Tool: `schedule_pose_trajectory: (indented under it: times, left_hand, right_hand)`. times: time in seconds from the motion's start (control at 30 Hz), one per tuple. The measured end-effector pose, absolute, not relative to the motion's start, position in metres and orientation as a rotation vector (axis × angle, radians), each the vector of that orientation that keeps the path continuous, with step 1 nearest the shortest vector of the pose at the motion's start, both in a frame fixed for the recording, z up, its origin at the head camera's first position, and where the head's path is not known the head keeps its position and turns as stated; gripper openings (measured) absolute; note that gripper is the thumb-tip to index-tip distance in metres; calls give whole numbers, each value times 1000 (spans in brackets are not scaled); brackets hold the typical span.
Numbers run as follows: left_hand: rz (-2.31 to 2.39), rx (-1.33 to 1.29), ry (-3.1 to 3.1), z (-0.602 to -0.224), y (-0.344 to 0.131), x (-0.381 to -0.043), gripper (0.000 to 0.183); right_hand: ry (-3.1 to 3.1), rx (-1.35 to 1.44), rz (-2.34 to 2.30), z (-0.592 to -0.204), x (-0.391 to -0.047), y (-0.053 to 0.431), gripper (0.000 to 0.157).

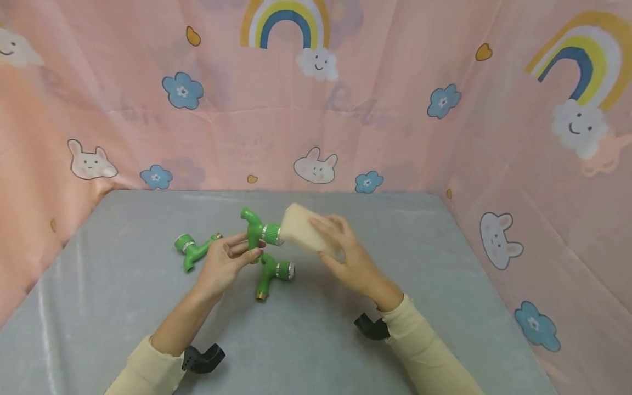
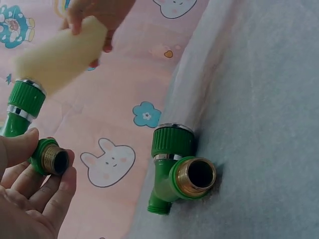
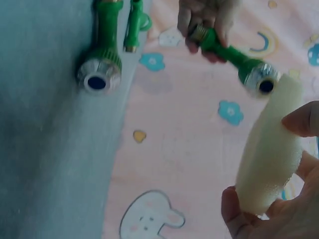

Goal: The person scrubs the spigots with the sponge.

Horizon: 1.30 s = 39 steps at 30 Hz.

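Above the table, my left hand grips a green tap near its brass threaded end. The tap's ribbed knob with a silver cap points right. My right hand holds a cream sponge between thumb and fingers, and the sponge's left edge is at the knob's cap. In the left wrist view the sponge overlaps the top of the knob. A second green tap lies on the table just below the held one. Another green tap lies left of my left hand, its brass end partly behind that hand.
The grey-covered table ends at a pink patterned curtain at the back and sides. A black curved wrist piece sits by the left cuff, and a similar black piece by the right sleeve.
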State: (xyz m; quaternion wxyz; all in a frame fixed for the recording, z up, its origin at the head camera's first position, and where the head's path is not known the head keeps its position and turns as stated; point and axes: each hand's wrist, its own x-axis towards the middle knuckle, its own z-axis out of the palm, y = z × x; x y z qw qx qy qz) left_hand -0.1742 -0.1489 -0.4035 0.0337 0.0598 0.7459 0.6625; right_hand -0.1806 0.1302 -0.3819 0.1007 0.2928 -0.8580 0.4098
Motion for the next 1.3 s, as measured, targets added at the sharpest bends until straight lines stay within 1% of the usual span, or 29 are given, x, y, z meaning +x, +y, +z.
schedule_pose_trajectory:
  times: [0.17,0.27,0.43,0.6,0.73,0.87,0.97,1.1,1.17,1.23,1.3]
  left_hand:
    - [2061,208,2324,-404,-149,-173,45]
    - [2037,301,2426,-405,-146,-173,45]
    - [2005,408,2644,-404,-140,-171,40]
    - [2017,435,2710,-401,-142,-171,38]
    - [2093,436,2605,-399,-148,-172,42]
    - [2153,440,2384,-398,-149,-171,43]
    - [2143,486,2240,-400,-145,-168,41]
    - [2096,537,2111,-401,-140,-165,43]
    - [2076,559,2050,-402,-138,-164,43]
    - [2085,575,1958,-403,-138,-163,40]
    - [2116,594,1849,-404,-139,-163,33]
  right_hand:
    - [-2574,759,1233,-383,-187,140,63]
    - [-2502,845,1269,-381,-182,137,64]
    - [-2417,1047,1299,-377,-169,125,60]
    - [-2459,1018,1342,-380,-175,128,57]
    - [-2543,910,1323,-382,-182,136,56]
    - [-2506,843,1328,-380,-184,139,60]
    - [-2386,923,1352,-376,-179,133,64]
    - [-2298,1083,1322,-373,-168,121,65]
    - [-2294,1119,1323,-374,-164,116,65]
    - [-2298,1127,1330,-376,-163,114,66]
    - [-2300,1124,1344,-380,-164,113,67]
